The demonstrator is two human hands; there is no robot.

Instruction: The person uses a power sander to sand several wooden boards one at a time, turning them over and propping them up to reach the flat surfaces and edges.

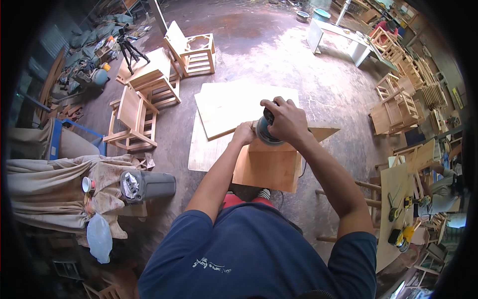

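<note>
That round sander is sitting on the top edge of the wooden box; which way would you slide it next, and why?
Probably a short slide along the top edge toward the left hand. The right hand presses the sander down on the wooden box at the middle of that edge, and the left hand only steadies the box beside it, so it would need to shift aside first.

Both arms stretched forward and down, elbows slightly bent, forearms converging ahead of chest. Right hand point(286, 119) on top, palm down, fingers curled and spread in firm grip, knuckles up, wrist bent a little. Left hand point(243, 133) lower, just beside right, fingers closed, partly hidden behind it. Short dark sleeves end at upper arms; forearms bare.
</note>
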